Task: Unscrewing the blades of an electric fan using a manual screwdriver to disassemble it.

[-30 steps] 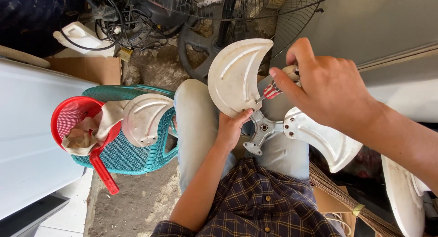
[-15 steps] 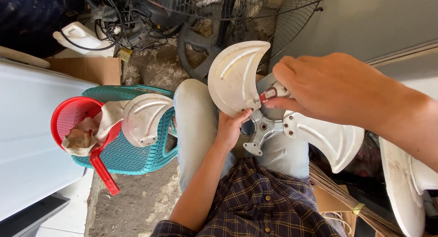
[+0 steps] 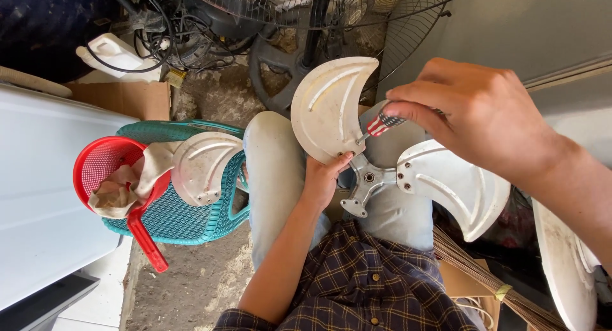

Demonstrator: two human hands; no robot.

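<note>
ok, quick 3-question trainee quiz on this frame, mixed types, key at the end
1. True or false: the right hand holds a screwdriver at the blade mounted on the hub.
2. The loose blade rests on: A) a cardboard box B) the teal basket C) the person's lap
3. What does the left hand grip?

Key: 1 true; 2 B; 3 the lower edge of the mounted blade, beside the hub.

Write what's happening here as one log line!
left hand: grips fan blade | right hand: holds screwdriver at blade | hub over lap
</note>
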